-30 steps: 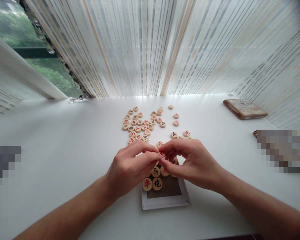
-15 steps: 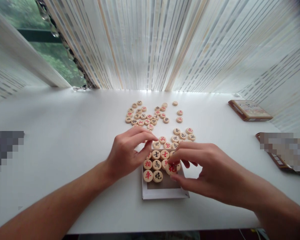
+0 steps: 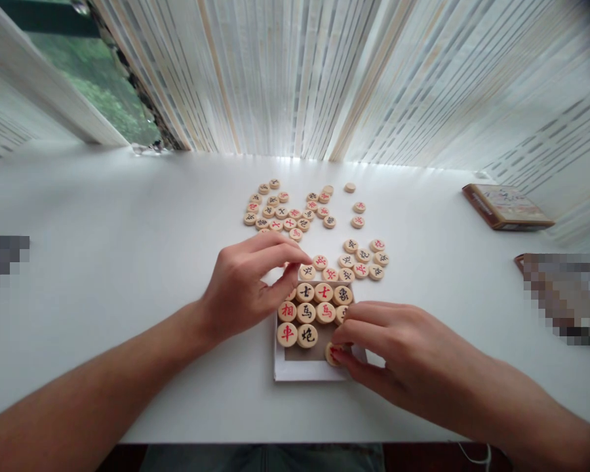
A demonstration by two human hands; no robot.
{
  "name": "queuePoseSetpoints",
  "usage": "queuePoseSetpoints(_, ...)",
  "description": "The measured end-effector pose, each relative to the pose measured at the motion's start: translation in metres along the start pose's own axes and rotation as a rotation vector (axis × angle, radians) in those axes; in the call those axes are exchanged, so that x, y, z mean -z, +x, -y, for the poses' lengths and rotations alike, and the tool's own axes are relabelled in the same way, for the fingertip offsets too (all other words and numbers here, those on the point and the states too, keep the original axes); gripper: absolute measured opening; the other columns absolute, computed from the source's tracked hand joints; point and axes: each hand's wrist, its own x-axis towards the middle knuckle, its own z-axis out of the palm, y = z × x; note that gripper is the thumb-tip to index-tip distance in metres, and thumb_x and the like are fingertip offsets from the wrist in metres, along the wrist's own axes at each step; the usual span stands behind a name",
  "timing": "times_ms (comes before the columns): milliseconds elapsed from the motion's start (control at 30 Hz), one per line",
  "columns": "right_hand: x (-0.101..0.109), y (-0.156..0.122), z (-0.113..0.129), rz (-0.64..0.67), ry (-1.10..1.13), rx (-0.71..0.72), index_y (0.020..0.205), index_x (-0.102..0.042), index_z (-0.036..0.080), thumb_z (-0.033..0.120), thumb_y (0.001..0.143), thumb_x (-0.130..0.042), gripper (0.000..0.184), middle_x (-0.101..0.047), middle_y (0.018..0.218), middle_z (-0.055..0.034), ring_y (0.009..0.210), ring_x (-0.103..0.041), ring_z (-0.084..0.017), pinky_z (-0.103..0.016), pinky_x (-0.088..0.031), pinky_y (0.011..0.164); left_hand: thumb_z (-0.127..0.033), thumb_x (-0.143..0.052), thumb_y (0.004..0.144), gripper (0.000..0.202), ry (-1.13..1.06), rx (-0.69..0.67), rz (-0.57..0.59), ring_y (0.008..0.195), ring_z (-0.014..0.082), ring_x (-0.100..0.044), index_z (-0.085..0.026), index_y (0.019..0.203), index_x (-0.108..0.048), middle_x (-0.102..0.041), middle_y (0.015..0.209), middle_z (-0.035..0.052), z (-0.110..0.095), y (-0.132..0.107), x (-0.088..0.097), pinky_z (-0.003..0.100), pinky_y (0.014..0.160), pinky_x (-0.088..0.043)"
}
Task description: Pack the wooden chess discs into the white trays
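A shallow white box point(image 3: 302, 371) holds rows of round wooden xiangqi pieces with red or black characters, such as the black horse piece point(image 3: 305, 313). Between the thumb and fingers of my right hand point(image 3: 393, 351) is a red-marked xiangqi piece point(image 3: 332, 354), low over the box floor at the front right, tilted and partly covered. My left hand point(image 3: 255, 282) hovers at the box's back left corner and hides it. Its thumb and index fingertips are slightly apart, with no piece visible between them. The black-marked piece point(image 3: 307, 271) lies beside the left index fingertip.
Behind the box, many loose pieces point(image 3: 289, 224) are scattered on the white table point(image 3: 187, 196), with another group point(image 3: 362, 255) at the back right. Two flat boxes lie at right, one brown-edged point(image 3: 509, 206), the other partly blurred point(image 3: 560, 288). A striped curtain point(image 3: 275, 78) hangs behind.
My right hand has brought the red cannon piece lower and toward the front of the box, uncovering pieces in the rows. My left hand stays at the corner. The view has tilted down slightly.
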Motion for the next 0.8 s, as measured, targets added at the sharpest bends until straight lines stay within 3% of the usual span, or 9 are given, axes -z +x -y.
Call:
queuePoseSetpoints(200, 0.008, -0.002, -0.001, 0.064, 0.063, 0.027, 0.097, -0.079, 0.024, 0.012, 0.099, -0.07, 0.014, -0.07, 0.082, 0.0011, 0.067, -0.063, -0.013, -0.027, -0.042, 0.063, -0.003, -0.067, 0.093, 0.018, 0.02, -0.003, 0.008, 0.087, 0.0163, -0.078, -0.018, 0.092, -0.078, -0.081, 0.092, 0.0045, -0.001, 0.001, 0.001, 0.028, 0.082, -0.064)
queuePoseSetpoints(367, 0.006, 0.001, -0.002, 0.082, 0.036, 0.041, 0.097, -0.082, 0.024, 0.014, 0.101, -0.07, 0.016, -0.069, 0.08, 0.0011, 0.065, -0.062, -0.012, -0.026, -0.04, 0.06, -0.002, -0.068, 0.092, 0.017, 0.025, -0.015, 0.007, 0.086, 0.0156, -0.078, -0.016, 0.092, -0.078, -0.081, 0.091, 0.0049, -0.002, 0.001, 0.001, 0.027, 0.082, -0.063)
queuePoseSetpoints(800, -0.009, 0.004, 0.001, -0.114, -0.257, 0.163, 0.091, -0.079, 0.016, 0.016, 0.106, -0.061, 0.023, -0.067, 0.074, -0.0018, 0.058, -0.058, -0.018, -0.037, -0.036, 0.056, -0.004, -0.066, 0.094, 0.018, 0.042, -0.014, 0.013, 0.088, 0.0169, -0.079, -0.018, 0.093, -0.078, -0.082, 0.092, 0.0041, -0.002, 0.0, 0.001, 0.028, 0.082, -0.064)
